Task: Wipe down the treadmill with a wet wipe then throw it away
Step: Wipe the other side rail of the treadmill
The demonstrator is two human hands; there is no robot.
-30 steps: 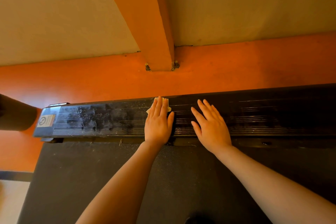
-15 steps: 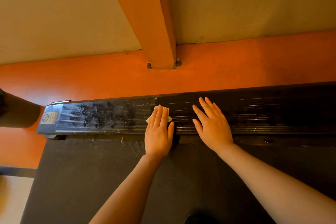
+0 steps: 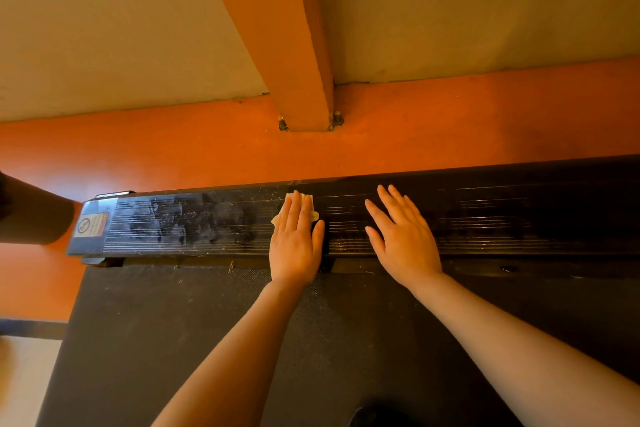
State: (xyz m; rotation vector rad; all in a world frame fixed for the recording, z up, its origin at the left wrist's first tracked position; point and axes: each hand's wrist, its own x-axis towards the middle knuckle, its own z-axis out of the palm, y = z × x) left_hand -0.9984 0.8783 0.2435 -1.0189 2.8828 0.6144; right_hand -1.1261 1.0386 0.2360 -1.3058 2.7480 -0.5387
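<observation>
- Left hand (image 3: 296,243) has no closed grip: its straight fingers lie close together and press a small pale yellow wet wipe (image 3: 309,205) flat against the black ribbed side rail of the treadmill (image 3: 207,222). The wipe shows only past the fingertips and at the hand's left edge.
- At far left, a dark rounded shape (image 3: 33,211) enters from the edge, above an orange floor (image 3: 138,152).
- On the rail's left end sits a small warning sticker (image 3: 90,225) with a crossed-out circle. Beside it, the rail is covered in pale grey dusty smears.
- Below the rail lies the dark textured treadmill belt (image 3: 207,340), crossed by both bare forearms.
- Above, an orange post (image 3: 277,45) stands bolted to the floor before a beige wall (image 3: 104,28).
- Right hand (image 3: 405,239) lies flat on the rail near the left hand, fingers spread and straight, holding nothing.
- Rightward, the rail is darker and in shadow.
</observation>
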